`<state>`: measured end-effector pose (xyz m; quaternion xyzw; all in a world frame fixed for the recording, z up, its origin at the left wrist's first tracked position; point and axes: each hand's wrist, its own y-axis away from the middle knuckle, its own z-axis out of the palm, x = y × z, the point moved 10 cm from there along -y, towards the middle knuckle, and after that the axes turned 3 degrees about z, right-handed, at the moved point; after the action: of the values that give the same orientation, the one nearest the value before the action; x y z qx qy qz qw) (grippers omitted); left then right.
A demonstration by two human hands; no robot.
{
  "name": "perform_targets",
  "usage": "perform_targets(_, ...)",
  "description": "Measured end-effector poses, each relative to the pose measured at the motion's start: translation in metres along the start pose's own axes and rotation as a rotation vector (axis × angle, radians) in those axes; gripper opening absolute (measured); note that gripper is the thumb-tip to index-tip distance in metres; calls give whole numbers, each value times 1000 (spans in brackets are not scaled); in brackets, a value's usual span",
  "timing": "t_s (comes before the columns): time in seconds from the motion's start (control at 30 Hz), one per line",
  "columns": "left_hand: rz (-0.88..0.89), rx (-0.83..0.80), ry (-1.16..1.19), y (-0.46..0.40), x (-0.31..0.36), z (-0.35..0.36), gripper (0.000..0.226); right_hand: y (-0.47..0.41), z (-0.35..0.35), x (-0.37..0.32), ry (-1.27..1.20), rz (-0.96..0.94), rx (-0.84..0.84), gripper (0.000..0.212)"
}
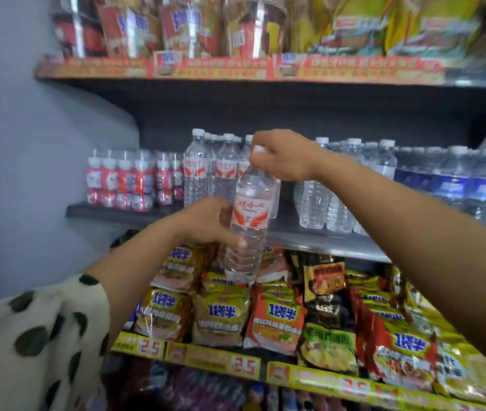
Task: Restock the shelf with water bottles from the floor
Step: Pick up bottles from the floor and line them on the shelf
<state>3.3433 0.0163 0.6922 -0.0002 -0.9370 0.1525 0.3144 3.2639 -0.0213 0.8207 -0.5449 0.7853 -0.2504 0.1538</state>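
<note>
right hand (283, 157) hiding bottle (250, 223) cap, shelves blurred

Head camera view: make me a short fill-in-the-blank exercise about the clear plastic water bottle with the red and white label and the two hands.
1. The right hand pinches the clear plastic water bottle with the red and white label at its white ____.
2. The left hand grips the bottle around its ____.
3. The bottle is held in front of the dark shelf, ____ the noodle packets.

Missing words: cap; middle; above
</note>
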Motion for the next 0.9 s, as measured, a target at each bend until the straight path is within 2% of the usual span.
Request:
perform_targets(0.1,10,114,-81,-10,3,-35,30,-39,-15,-2,5,1,40,24)
perform_targets(0.33,-106,336,-214,-59,-25,-95,30,-118,-11,20,-17,2,67,24)
perform_targets(0.67,-246,385,-403,-123,-82,-108,34,-200,62,60,-40,-3,-74,26)
perform_targets(0.9,-332,404,-401,-132,-105,-106,35,-217,90,68,-60,-27,-129,28)
